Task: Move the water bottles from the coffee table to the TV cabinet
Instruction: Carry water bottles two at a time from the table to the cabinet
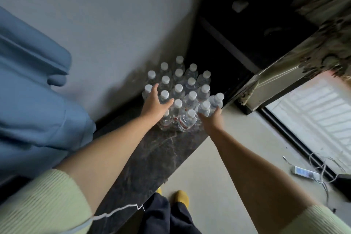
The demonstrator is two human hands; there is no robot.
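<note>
Head view, as I see it from the remote station. A cluster of white-capped water bottles (pixel 180 89) stands upright on the dark marbled surface (pixel 152 157), packed together towards its 12 o'clock end, against the grey wall (pixel 104 24). My left hand (pixel 154 104) hovers over the cluster's 9 o'clock side, fingers spread and straight, gripping nothing; whether it touches a cap I cannot tell. My right hand (pixel 210 119) sits at the cluster's 4 o'clock corner, fingers curled round the held bottle (pixel 215 101), which tilts towards 1 o'clock. Blue upholstery (pixel 34 91) lies at 9 o'clock of the surface; a white power strip (pixel 304 172) with cables rests on the floor at 4 o'clock
</note>
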